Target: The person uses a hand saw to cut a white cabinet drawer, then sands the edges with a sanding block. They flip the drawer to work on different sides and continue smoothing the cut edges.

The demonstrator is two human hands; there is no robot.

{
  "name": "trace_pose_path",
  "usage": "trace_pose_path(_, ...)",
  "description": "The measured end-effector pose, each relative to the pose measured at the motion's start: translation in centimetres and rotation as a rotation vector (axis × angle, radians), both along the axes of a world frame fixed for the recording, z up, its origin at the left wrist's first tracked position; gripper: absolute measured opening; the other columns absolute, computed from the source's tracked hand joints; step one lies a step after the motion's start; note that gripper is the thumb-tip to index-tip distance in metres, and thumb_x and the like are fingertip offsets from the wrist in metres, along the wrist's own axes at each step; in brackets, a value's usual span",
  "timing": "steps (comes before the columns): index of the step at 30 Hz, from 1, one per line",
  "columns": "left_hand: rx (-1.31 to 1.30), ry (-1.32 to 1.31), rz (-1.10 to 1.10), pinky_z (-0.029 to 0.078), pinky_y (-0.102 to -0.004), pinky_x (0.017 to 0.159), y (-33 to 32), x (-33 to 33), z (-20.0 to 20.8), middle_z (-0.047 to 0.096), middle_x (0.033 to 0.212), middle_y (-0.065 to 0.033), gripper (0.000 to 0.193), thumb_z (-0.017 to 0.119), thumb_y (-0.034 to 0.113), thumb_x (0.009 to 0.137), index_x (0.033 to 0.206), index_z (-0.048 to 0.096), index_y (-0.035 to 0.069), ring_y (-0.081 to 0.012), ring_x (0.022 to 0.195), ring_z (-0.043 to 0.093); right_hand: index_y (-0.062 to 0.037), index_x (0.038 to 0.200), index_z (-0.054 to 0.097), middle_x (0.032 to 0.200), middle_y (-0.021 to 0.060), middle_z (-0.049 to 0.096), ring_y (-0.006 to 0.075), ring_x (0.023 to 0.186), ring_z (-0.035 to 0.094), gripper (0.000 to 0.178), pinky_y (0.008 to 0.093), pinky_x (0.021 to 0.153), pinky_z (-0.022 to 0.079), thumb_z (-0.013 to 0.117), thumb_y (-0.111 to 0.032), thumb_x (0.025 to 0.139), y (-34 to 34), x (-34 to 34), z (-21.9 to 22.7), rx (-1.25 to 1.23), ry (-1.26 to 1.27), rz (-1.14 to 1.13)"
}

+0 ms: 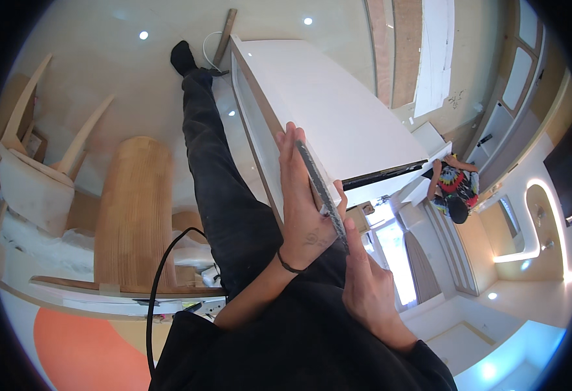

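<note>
A long, thin grey strip with a speckled, abrasive-looking face (322, 189) is held at the centre of the frame, running from the upper middle down toward the lower right. It is pressed flat by the left hand (302, 208), whose fingers are stretched out straight along the strip, with the thumb hooked over its far edge; a thin dark band is worn on that wrist. The lower end of the strip is gripped by the right hand (367, 287), seen just right of centre in the lower half, its forefinger extended up along the strip and the other fingers curled under; how tightly they close cannot be told. The strip lies against the near edge of a large white rectangular cabinet panel (338, 111), which fills the upper middle. A leg in black trousers (224, 182) is stretched toward the upper left. A curved ribbed wooden panel (133, 208) is seen at the left, and a black cable (159, 280) loops below it. Another person in a patterned shirt (455, 186) is seen at the right.
</note>
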State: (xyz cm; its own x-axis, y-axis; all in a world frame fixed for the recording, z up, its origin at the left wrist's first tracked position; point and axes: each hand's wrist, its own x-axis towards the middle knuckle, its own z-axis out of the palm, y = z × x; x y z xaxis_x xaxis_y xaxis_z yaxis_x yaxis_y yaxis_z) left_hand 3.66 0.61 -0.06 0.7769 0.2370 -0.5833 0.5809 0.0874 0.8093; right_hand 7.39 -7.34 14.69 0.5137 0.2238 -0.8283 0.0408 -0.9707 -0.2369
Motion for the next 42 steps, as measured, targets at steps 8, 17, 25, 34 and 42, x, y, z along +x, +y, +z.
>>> trace_pose_path(8,-0.027,-0.008,0.012,0.015,-0.0554,0.123,0.1,0.0,0.0,0.013,0.164,-0.0282,0.094,0.068,0.007,0.082,0.158,0.015,-0.002,-0.0473,0.152,0.011,-0.0144,0.158,0.029,0.095,0.032,0.068,0.0478,0.081,0.068,0.063,0.0519,0.071,0.052,0.049,-0.001,0.099,2.4,4.2,-1.6,-0.216,0.187,-0.151)
trace_pose_path(17,-0.004,-0.004,0.07,0.015,-0.0568,0.122,-0.5,-0.3,-0.5,0.013,0.164,-0.0297,0.094,0.068,0.029,0.089,0.158,0.013,-0.005,-0.0478,0.152,0.011,-0.0078,0.146,0.042,0.083,0.0252,0.065,0.045,0.069,0.065,0.043,0.0515,0.067,0.05,0.046,-0.007,0.103,3.4,2.9,2.8,-0.29,0.195,-0.091)
trace_pose_path(25,0.008,-0.001,0.052,0.015,-0.0577,0.122,-0.5,-0.5,-0.4,0.013,0.164,-0.029,0.092,0.065,0.03,0.091,0.158,0.013,-0.005,-0.0464,0.153,0.011,-0.0089,0.141,0.042,0.068,0.0216,0.066,0.0415,0.06,0.067,0.042,0.0497,0.051,0.052,0.052,-0.011,0.101,3.3,4.2,1.0,-0.274,0.138,0.052)
trace_pose_path(34,0.006,-0.009,0.061,0.015,-0.0569,0.122,-0.4,-0.4,-0.4,0.012,0.164,-0.0285,0.089,0.064,0.024,0.09,0.157,0.014,-0.005,-0.0468,0.153,0.011,-0.0096,0.141,0.041,0.067,0.0223,0.065,0.0432,0.059,0.065,0.04,0.0515,0.053,0.052,0.051,-0.014,0.102,3.1,4.6,1.5,-0.261,0.172,0.06)
trace_pose_path(42,0.021,-0.022,0.064,0.015,-0.0576,0.122,-0.3,-0.3,-0.4,0.012,0.164,-0.0285,0.09,0.065,0.02,0.088,0.157,0.015,-0.005,-0.047,0.153,0.012,-0.0094,0.141,0.041,0.066,0.0217,0.065,0.0415,0.061,0.067,0.039,0.0516,0.057,0.052,0.05,-0.015,0.103,3.6,6.0,1.8,-0.311,0.287,0.055)
